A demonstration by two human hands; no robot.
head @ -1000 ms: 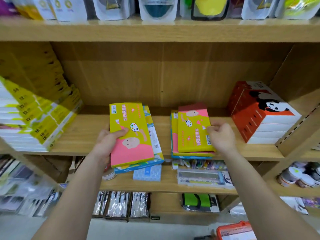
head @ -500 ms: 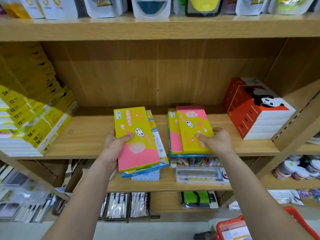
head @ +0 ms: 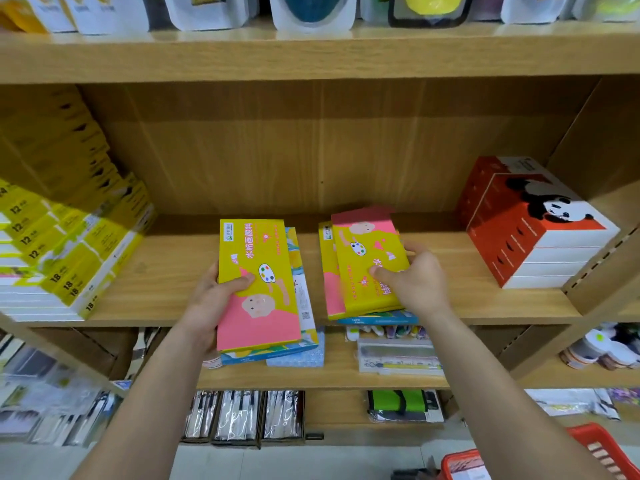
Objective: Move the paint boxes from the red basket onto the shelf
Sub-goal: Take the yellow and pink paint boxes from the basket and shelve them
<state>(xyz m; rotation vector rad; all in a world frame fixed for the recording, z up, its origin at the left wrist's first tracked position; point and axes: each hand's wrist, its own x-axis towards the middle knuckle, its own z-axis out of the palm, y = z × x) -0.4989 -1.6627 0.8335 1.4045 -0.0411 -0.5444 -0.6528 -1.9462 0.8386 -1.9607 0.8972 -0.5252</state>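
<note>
My left hand [head: 211, 299] grips a stack of flat paint boxes, the top one yellow and pink [head: 258, 282], with its near end hanging over the front edge of the wooden shelf [head: 162, 289]. To the right, a second pile of yellow and pink paint boxes [head: 363, 268] lies on the shelf. My right hand [head: 415, 282] rests on that pile's top box, thumb on its face and fingers along its right edge. The red basket [head: 602, 448] shows at the bottom right corner, on the floor.
A tall slanted stack of yellow boxes [head: 65, 244] fills the shelf's left end. Red and white panda boxes [head: 533, 223] stand at the right end. The lower shelf [head: 339, 375] holds pens and small packs. Bagged goods line the top shelf [head: 311, 50].
My left hand has pushed its stack a little further onto the shelf. My right hand has slid up the right pile and turned its top box askew. More of the red basket shows.
</note>
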